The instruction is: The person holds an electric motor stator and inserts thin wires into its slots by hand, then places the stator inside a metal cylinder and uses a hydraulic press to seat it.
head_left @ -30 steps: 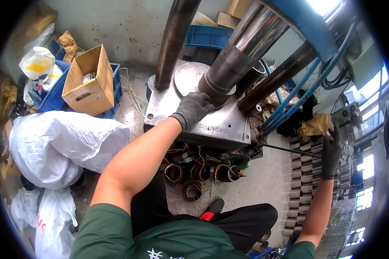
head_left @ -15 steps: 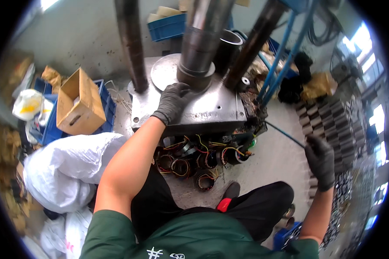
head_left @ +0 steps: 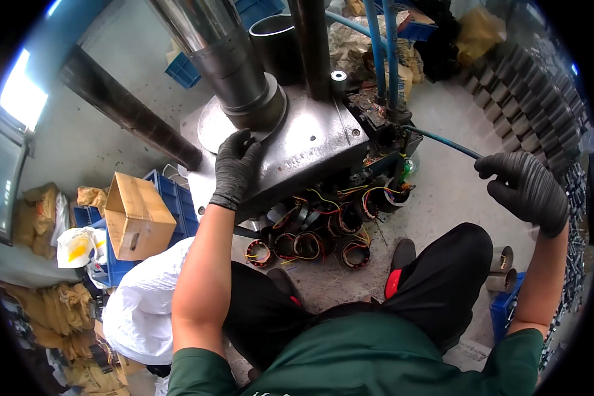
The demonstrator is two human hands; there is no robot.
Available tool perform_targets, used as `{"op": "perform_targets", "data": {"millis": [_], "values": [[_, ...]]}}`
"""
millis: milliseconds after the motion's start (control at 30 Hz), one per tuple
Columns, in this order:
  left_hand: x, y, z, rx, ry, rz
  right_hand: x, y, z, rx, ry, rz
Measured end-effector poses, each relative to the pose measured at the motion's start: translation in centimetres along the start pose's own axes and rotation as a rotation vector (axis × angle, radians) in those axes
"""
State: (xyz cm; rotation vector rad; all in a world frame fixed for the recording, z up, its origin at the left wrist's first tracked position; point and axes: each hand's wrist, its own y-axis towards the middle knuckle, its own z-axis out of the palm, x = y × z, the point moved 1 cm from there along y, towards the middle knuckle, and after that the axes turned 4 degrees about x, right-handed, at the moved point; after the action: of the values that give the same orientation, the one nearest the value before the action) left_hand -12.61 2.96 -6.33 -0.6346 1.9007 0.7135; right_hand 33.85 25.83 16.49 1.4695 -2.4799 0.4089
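My left hand (head_left: pixel 234 168), in a black glove, rests with fingers spread flat on the grey steel bed plate (head_left: pixel 303 155) of the press, fingertips touching the round die ring (head_left: pixel 241 119) at the foot of the big ram cylinder (head_left: pixel 211 46); it pinches nothing, and I judge it sits there to steady or seat the ring under the ram. My right hand (head_left: pixel 525 188), also gloved, hangs out to the side, well apart from the press, fingers curled loosely with the forefinger toward the end of a thin dark rod (head_left: pixel 442 142) that runs out from the machine's side; whether it touches the rod I cannot tell. Below the plate's front edge, between my knees and the press, lie wound stator coils (head_left: pixel 317 231) with orange and yellow leads, crowding the floor there. To the left stand an open cardboard box (head_left: pixel 135 214) on blue crates (head_left: pixel 178 204) and a white sack (head_left: pixel 142 307). On the right, rows of dark metal sleeves (head_left: pixel 541 112) line the floor, and two short metal tubes (head_left: pixel 501 267) sit by my right knee
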Motion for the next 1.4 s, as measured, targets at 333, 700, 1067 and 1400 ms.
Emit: {"op": "perform_targets", "data": {"millis": [333,700,1067,1400], "values": [[-0.2,0.2,0.3,-0.081,0.056,0.057,-0.5,-1.4,2.9,0.024,0.001,0.036],[-2.8,0.2,-0.2,-0.046,0.091,0.016,-1.0,-4.5,7.1,0.126,-0.1,0.015],[-2.9,-0.1,-0.6,-0.035,0.054,0.022,-1.3,-3.8,5.8,0.135,0.048,-0.028],[-2.9,-0.1,-0.5,-0.009,0.078,0.004,-0.9,-3.8,5.5,0.138,0.034,-0.017]]}}
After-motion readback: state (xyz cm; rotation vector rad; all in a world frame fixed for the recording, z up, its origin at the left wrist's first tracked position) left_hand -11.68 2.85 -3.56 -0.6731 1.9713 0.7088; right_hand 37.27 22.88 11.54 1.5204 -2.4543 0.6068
